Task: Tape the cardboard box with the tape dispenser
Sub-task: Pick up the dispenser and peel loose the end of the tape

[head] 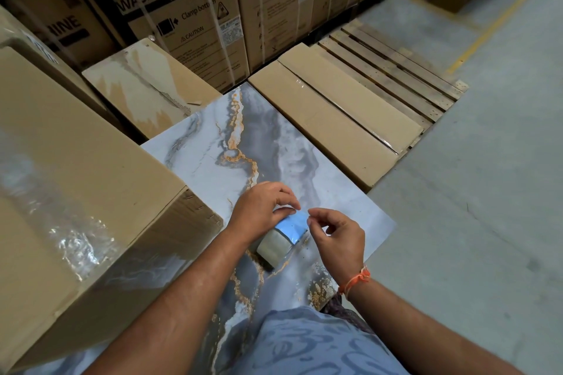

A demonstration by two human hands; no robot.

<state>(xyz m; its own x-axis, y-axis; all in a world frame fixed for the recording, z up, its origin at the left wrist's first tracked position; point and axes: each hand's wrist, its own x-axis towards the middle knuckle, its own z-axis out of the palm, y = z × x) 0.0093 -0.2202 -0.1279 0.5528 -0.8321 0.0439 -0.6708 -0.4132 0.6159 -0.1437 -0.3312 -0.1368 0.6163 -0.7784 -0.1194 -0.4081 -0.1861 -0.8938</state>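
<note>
A blue tape dispenser [291, 227] with a roll of clear tape [272, 248] rests on a marble-patterned slab [213, 155] in front of me. My left hand [263, 207] grips the dispenser's top from the left. My right hand [336, 236] hovers just right of it, thumb and forefinger pinched at the dispenser's front edge; any tape end between them is too thin to see. A large cardboard box [76, 167], with clear tape along its top, stands directly left of the slab.
A long flat cardboard box [329, 119] lies to the right of the slab on a wooden pallet [393, 70]. A torn-faced carton [146, 85] sits behind. Tall washing machine cartons [182, 9] line the back. Concrete floor [472, 207] spreads to the right.
</note>
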